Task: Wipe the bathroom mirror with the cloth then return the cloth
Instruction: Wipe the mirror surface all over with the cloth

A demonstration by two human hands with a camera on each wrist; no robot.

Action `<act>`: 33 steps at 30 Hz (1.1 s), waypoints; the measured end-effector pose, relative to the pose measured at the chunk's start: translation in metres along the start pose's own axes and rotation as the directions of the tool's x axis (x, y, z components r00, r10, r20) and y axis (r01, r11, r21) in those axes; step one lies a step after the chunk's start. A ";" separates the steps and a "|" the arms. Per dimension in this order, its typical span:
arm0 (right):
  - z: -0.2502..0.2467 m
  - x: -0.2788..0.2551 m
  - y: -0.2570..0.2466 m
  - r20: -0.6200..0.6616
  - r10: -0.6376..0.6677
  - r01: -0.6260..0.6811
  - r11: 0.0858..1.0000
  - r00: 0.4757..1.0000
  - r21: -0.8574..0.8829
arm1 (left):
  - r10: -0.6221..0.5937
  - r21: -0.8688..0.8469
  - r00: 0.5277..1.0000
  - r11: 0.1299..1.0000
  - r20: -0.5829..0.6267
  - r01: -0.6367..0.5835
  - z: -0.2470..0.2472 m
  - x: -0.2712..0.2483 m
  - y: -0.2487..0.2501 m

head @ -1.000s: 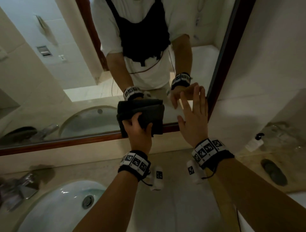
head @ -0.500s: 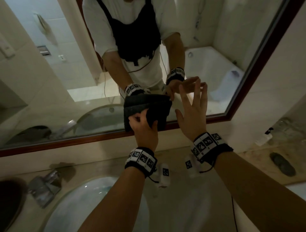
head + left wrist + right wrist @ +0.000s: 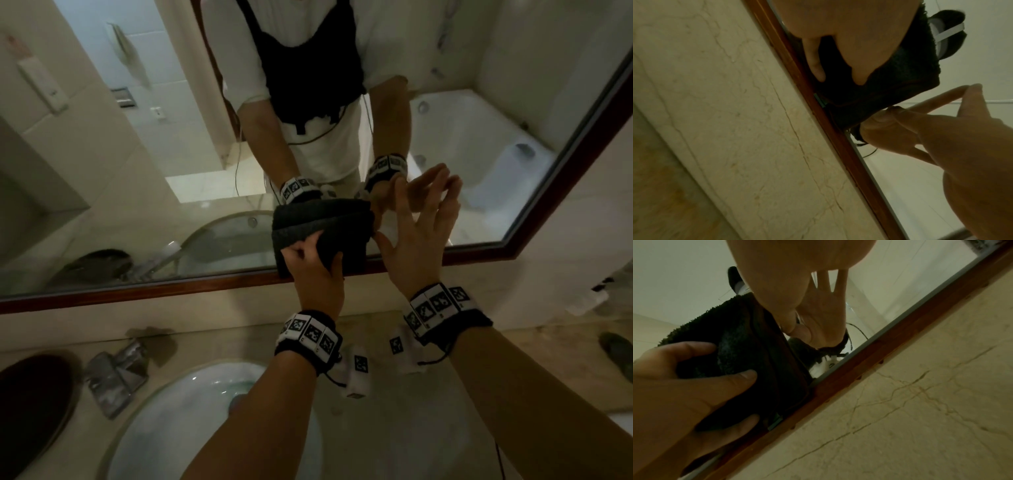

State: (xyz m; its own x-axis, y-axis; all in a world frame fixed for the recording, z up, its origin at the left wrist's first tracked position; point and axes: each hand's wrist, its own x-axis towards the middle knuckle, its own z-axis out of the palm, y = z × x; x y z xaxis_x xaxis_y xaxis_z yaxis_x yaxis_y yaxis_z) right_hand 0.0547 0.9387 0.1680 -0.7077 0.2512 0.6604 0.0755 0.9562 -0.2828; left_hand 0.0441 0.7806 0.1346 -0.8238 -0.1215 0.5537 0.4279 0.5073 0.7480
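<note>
Cloth: we see dark, nubby terry, folded thick.
Left hand: presses it to the mirror, fingers curled in.
Right hand: beside it, fingers spread.

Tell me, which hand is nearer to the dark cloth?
Left. The left hand presses the cloth on the mirror; the right hand is beside it, fingers spread.

Left hand raised with fingers curled, right hand beside it, fingers spread
</note>
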 end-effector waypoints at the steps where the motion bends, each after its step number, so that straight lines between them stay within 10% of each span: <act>1: 0.002 0.000 0.000 -0.005 0.004 -0.004 1.000 1.000 0.019 | 0.003 0.007 1.000 1.000 -0.003 -0.003 0.001 0.000 -0.002; 22: 0.013 -0.001 0.008 0.030 -0.003 0.002 1.000 1.000 0.030 | -0.106 0.069 0.972 0.990 -0.209 0.123 -0.069 0.026 -0.064; 33: 0.011 -0.003 0.010 -0.002 -0.043 0.043 0.999 0.999 0.023 | 0.078 0.066 0.996 0.995 0.039 -0.080 0.009 -0.004 -0.015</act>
State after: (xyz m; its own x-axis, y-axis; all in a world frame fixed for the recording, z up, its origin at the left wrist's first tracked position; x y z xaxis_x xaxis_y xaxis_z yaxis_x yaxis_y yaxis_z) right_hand 0.0498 0.9454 0.1552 -0.7092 0.2102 0.6729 0.0291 0.9624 -0.2699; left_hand 0.0375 0.7813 0.1182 -0.8016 -0.0486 0.5958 0.4672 0.5709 0.6751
